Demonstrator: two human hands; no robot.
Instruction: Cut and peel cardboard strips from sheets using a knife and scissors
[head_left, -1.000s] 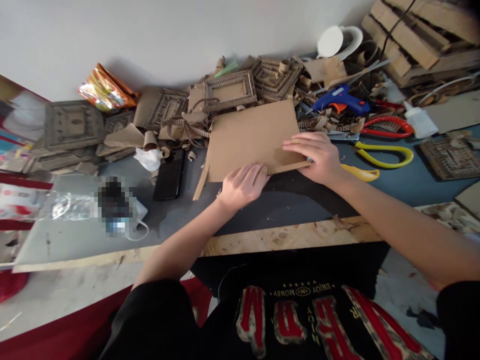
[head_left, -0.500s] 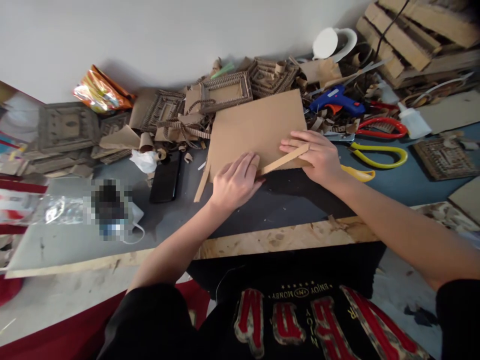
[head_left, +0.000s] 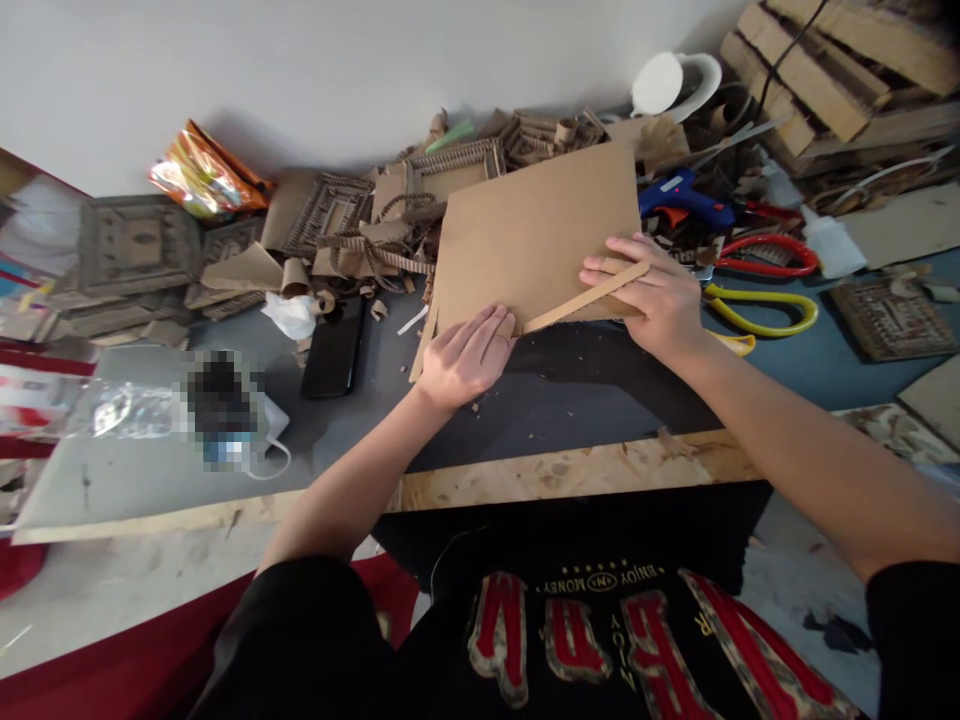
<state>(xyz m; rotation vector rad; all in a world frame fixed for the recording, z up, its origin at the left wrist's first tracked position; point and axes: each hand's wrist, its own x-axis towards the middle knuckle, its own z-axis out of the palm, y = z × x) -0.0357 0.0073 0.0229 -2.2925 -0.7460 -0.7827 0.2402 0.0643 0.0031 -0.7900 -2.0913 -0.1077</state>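
cardboard sheet looks light, stiff, creasable: best held by opposite edges. left hand grips its near edge; right hand clasps its near right corner.

I wore a black short-sleeved shirt, its large red letters and small yellow "ENJOY MONEY" print upside down along the frame's bottom.

Your cardboard sheet is plain tan; right of it you have a blue glue gun, red tool handle and yellow tool handle; left of it, a black phone.
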